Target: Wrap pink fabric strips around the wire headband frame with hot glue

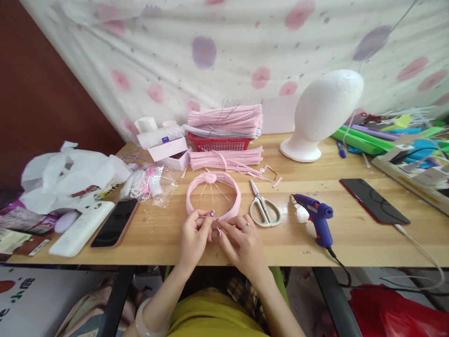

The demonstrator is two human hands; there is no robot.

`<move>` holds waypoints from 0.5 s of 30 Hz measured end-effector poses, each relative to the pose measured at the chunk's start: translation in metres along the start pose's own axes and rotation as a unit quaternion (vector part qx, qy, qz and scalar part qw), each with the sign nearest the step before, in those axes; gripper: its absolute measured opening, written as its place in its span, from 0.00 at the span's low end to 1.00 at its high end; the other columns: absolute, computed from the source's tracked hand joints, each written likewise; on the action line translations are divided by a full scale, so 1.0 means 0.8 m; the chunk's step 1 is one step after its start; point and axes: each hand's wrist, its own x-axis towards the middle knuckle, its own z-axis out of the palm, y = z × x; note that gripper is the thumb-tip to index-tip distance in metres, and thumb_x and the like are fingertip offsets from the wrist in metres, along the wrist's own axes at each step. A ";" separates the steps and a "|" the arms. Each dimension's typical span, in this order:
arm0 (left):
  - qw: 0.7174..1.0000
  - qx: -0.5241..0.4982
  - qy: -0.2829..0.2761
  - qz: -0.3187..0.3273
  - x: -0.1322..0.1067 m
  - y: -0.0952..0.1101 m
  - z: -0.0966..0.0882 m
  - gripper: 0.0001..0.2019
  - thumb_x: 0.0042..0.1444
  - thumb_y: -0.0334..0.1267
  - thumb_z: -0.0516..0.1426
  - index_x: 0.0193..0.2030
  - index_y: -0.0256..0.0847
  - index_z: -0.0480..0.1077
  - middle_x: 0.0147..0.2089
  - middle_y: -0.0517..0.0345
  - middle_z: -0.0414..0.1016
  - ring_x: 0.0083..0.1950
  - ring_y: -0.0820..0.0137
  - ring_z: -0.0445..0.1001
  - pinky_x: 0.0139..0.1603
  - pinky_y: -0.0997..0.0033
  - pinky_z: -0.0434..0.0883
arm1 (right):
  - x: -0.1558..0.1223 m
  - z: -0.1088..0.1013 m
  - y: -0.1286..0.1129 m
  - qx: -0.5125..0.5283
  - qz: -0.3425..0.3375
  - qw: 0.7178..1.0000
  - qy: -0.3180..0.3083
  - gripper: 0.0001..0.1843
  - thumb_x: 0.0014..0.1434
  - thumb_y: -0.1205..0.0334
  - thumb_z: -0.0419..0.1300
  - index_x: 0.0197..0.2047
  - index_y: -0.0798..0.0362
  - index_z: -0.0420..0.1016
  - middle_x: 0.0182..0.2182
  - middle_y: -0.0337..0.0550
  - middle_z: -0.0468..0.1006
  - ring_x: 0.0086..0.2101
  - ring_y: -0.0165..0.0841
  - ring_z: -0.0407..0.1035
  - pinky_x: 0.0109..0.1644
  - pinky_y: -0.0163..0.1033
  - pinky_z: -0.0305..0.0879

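Pink ring (237, 193), centre of frame on the counter (154, 238): probably light, soft-faced and springy, best pinched at the banded rim, clear of the thin, easily bent wires (212, 193). Left hand (194, 235) and right hand (246, 241): each grip clamped on its near rim. Appearance: matte pale pink, rounded patch (210, 178) at the far side.

I saw a soft pink round band (238, 196), pink strips (242, 157), a red basket (224, 144) and a purple-blue glue gun (321, 222). The scissor handles (265, 209) were pale grey-green, the worktop (154, 248) tan with wood grain, the head form (324, 112) white, the curtain (235, 56) white with pink and purple flowers.
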 end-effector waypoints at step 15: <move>0.962 -0.087 0.176 0.189 0.023 0.048 -0.112 0.19 0.63 0.47 0.59 0.25 0.42 0.61 0.16 0.68 0.61 0.18 0.77 0.60 0.21 0.76 0.60 | -0.008 0.010 0.005 -0.024 0.002 0.999 -0.035 0.15 0.64 0.70 0.57 0.51 0.54 0.78 0.34 0.49 0.77 0.35 0.39 0.68 0.36 0.43 0.68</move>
